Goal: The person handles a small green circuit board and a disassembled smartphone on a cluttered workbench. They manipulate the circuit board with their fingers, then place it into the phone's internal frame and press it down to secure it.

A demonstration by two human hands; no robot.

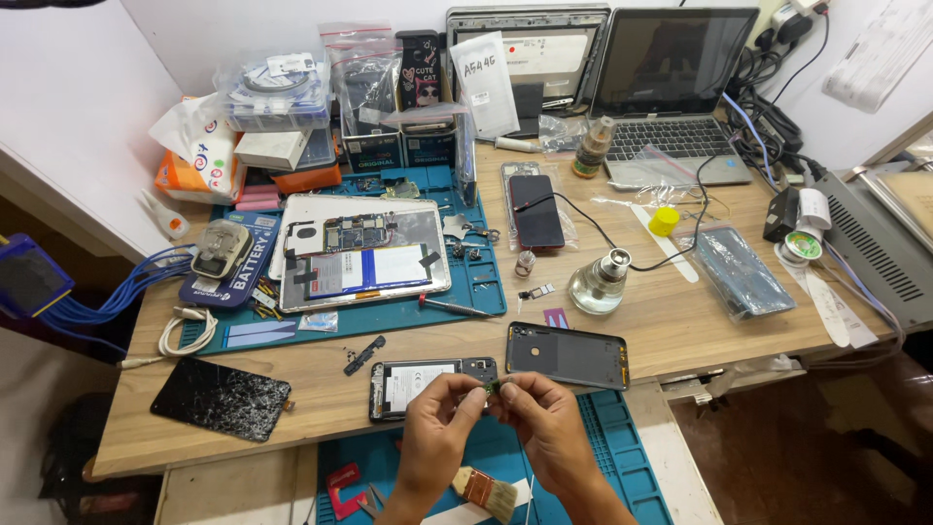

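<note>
A: What's w/ the hands?

B: Left hand [434, 428] & right hand [546, 420] meet low, at 6 o'clock. Fingers of both are pinched shut on a tiny green part [493, 387], right between the fingertips.

A: Which hand is nearer?

B: Same, both touch it. It's too small to tell its long way.

A: What's near?

B: Open phone [428, 383] just past it at 12, on the bench [321, 379]. Dark back cover [568, 356] at 1. Brush [486, 489] below at 6.
</note>
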